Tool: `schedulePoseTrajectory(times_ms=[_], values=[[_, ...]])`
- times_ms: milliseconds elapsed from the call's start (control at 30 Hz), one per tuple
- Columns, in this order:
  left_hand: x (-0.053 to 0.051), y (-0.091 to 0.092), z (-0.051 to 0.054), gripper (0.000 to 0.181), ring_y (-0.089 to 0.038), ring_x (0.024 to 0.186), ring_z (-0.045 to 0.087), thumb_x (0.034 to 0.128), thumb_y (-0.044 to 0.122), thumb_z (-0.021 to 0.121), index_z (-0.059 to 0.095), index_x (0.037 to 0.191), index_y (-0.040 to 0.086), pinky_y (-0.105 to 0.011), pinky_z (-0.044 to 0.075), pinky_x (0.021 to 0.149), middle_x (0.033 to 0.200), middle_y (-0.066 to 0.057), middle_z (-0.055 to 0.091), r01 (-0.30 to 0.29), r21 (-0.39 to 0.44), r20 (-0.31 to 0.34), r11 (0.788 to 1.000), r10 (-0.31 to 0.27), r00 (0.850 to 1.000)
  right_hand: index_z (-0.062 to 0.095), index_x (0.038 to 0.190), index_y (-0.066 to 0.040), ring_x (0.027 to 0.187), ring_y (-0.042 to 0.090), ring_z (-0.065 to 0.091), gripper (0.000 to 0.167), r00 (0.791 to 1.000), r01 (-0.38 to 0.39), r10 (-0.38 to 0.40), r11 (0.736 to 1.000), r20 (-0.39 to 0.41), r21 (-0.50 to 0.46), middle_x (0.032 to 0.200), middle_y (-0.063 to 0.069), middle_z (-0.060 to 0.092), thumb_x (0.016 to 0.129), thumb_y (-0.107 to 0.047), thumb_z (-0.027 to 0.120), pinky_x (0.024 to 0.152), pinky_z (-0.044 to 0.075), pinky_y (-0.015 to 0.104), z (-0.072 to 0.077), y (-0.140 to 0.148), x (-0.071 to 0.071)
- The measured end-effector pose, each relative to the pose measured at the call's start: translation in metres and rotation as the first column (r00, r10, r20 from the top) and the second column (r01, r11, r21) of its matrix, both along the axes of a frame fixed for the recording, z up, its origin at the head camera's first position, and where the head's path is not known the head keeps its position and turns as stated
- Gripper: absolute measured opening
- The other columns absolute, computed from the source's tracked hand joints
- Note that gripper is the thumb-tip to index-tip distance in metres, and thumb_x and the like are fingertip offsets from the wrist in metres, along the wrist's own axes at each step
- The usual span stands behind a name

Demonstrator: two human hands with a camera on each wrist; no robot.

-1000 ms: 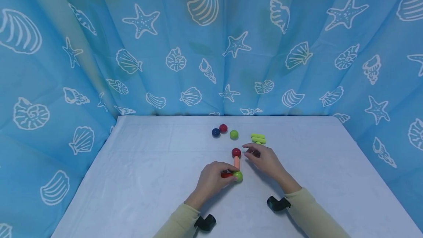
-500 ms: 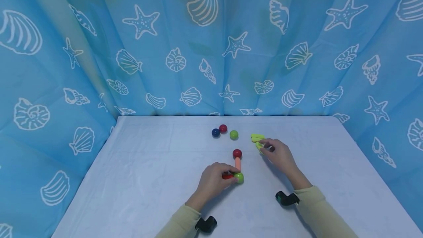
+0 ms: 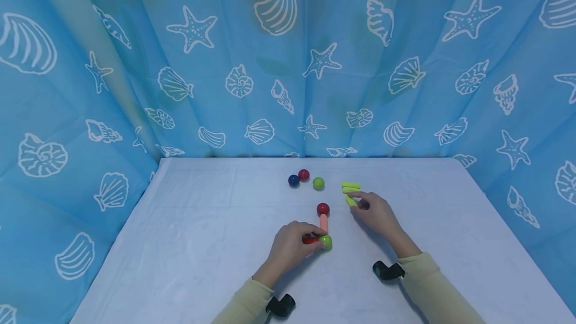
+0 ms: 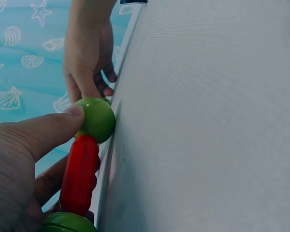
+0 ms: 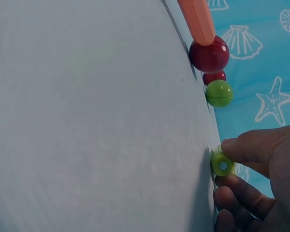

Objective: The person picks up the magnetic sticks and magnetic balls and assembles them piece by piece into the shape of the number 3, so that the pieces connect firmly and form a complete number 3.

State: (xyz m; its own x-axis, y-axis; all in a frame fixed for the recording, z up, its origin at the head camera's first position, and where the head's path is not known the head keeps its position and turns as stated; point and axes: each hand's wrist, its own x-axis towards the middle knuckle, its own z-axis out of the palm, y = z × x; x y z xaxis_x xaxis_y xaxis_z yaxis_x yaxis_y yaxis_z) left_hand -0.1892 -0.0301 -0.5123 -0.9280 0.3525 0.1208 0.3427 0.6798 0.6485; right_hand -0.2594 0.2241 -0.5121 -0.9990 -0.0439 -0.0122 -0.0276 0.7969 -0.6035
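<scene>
My left hand (image 3: 292, 244) grips a joined toy piece, its thumb on a green ball (image 4: 97, 121). Below that ball, a ridged red stick (image 4: 79, 176) runs to a second green ball (image 4: 70, 222), which the hand hides in the head view. A salmon-coloured stick (image 3: 324, 223) stretches away from the first green ball to a dark red ball (image 3: 323, 209). To the right, my right hand (image 3: 375, 211) pinches a yellow-green stick (image 3: 351, 201) between thumb and fingers, close to the table. Its round end with a pale disc (image 5: 223, 166) faces the right wrist camera.
More yellow-green sticks (image 3: 351, 185) lie just beyond my right hand. Farther back rest a dark blue ball (image 3: 294, 180), a red ball (image 3: 303, 174) and a loose green ball (image 3: 318, 183). A blue shell-print curtain (image 3: 288, 64) hangs behind the white table (image 3: 202, 244).
My right hand has moved right from beside the dark red ball and taken hold of a yellow-green stick. The left hand has kept its grip, and the joined piece has shifted very slightly right.
</scene>
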Motion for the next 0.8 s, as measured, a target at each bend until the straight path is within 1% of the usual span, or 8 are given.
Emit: schedulePoseTrajectory(times_ms=[233, 500, 700, 800], values=[[0.001, -0.001, -0.001, 0.029, -0.004, 0.094, 0.061, 0.0852, 0.031, 0.083, 0.078, 0.114, 0.033, -0.025, 0.048, 0.08, 0.107, 0.016, 0.074, 0.013, -0.006, -0.009, 1.0, -0.013, 1.0, 0.065, 0.137, -0.015, 0.092, 0.023, 0.06, 0.045, 0.998, -0.059, 0.058, 0.998, 0.026, 0.009, 0.1, 0.007, 0.064, 0.093, -0.018, 0.073, 0.083, 0.052, 0.043, 0.002, -0.008, 0.005], [0.001, 0.0, 0.0, 0.029, -0.004, 0.094, 0.06, 0.0858, 0.032, 0.082, 0.077, 0.115, 0.034, -0.026, 0.048, 0.081, 0.107, 0.017, 0.073, 0.014, -0.005, 0.018, 1.0, -0.013, 1.0, 0.064, 0.138, -0.015, 0.078, 0.018, 0.055, 0.046, 0.991, -0.116, 0.114, 0.993, 0.068, 0.033, 0.087, 0.002, 0.06, 0.092, -0.018, 0.073, 0.07, 0.048, 0.034, 0.007, -0.016, 0.009], [0.002, 0.001, 0.001, 0.028, -0.006, 0.097, 0.061, 0.0864, 0.033, 0.082, 0.077, 0.115, 0.034, -0.028, 0.049, 0.083, 0.107, 0.017, 0.073, 0.019, -0.001, 0.038, 1.0, -0.019, 0.999, 0.063, 0.139, -0.014, 0.072, 0.017, 0.052, 0.047, 0.987, -0.129, 0.123, 0.99, 0.104, 0.05, 0.081, 0.002, 0.057, 0.093, -0.017, 0.072, 0.065, 0.044, 0.032, 0.012, -0.019, 0.01], [0.003, 0.001, 0.002, 0.028, -0.006, 0.096, 0.061, 0.0863, 0.033, 0.082, 0.078, 0.114, 0.034, -0.027, 0.048, 0.083, 0.107, 0.017, 0.073, 0.018, -0.001, 0.042, 1.0, -0.018, 0.999, 0.062, 0.139, -0.014, 0.07, 0.018, 0.052, 0.046, 0.985, -0.128, 0.121, 0.991, 0.126, 0.049, 0.079, 0.003, 0.056, 0.094, -0.016, 0.071, 0.063, 0.043, 0.032, 0.014, -0.021, 0.01]])
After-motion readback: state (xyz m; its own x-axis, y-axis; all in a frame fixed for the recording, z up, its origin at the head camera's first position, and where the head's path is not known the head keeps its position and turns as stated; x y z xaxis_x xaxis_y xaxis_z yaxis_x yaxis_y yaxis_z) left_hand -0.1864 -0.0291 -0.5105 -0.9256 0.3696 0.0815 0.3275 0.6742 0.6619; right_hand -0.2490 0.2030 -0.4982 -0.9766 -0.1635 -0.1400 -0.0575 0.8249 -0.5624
